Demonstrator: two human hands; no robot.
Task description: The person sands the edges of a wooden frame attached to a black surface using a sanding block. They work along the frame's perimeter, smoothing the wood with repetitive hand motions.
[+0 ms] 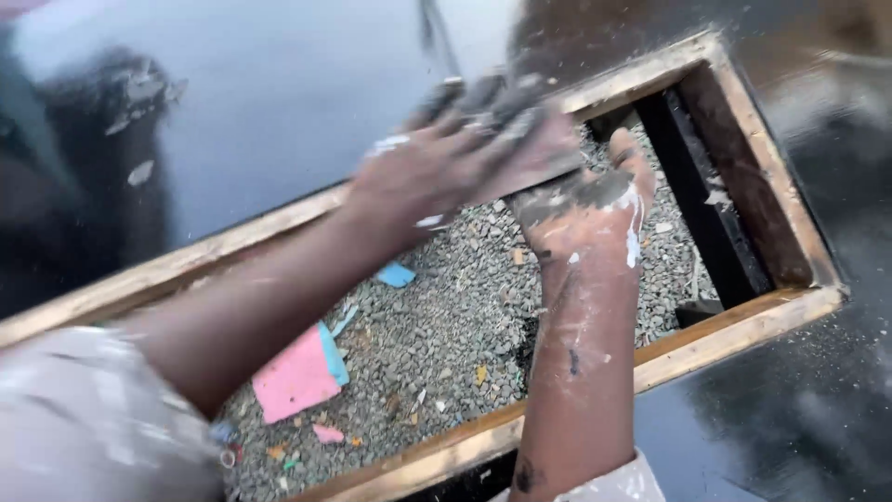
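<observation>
My left hand is blurred with motion over the far edge of a wooden frame, its fingers smeared with grey paste and curled against a grey flat piece. My right hand, also caked in grey and white paste, presses up against that same grey piece from the near side, thumb raised. Both hands meet above the opening of the frame, which looks down onto gravel.
The frame is set in a glossy black surface. Pink and blue scraps lie on the gravel. A dark beam crosses the opening's right end. White flecks stick to the black surface at left.
</observation>
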